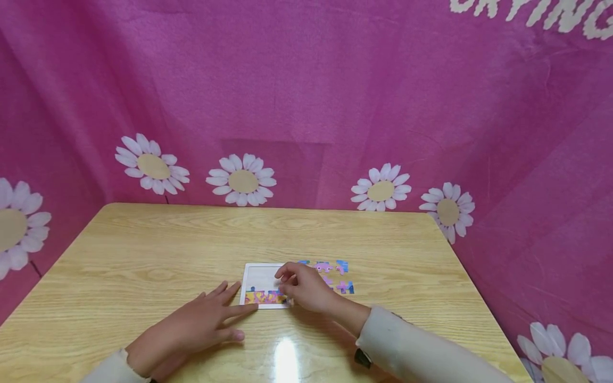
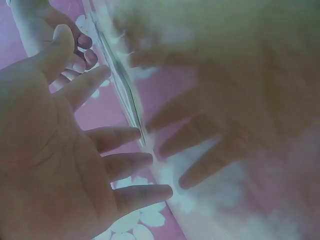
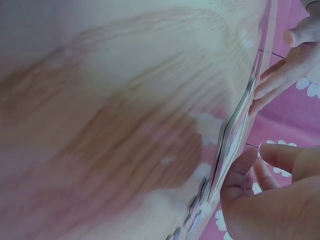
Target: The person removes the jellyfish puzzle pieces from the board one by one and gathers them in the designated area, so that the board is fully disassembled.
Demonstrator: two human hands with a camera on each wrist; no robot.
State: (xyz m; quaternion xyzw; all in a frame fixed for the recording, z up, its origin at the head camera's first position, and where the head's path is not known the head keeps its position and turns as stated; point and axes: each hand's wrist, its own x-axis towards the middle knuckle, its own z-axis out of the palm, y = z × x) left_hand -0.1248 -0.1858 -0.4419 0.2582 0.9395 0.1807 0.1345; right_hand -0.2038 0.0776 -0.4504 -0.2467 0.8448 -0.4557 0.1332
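Observation:
A white puzzle tray (image 1: 242, 290) lies on the table, with a row of joined, colourful jigsaw pieces (image 1: 261, 298) along its near side. My left hand (image 1: 206, 319) is spread at the tray's left, its fingertips at the near left corner. In the left wrist view those fingers (image 2: 135, 162) look straight and hold nothing. Over the tray's right part hovers my right hand (image 1: 306, 287), its fingers loosely bent. A gap shows between its thumb and forefinger in the head view, and no piece is visible there. The hand hides the tray's right side.
Loose jigsaw pieces (image 1: 342, 287) lie to the right of the tray, partly behind the right hand. The wooden table (image 1: 167, 239) reaches back to a pink cloth (image 1: 297, 80) printed with white flowers. Light glares off the tabletop in front of the tray.

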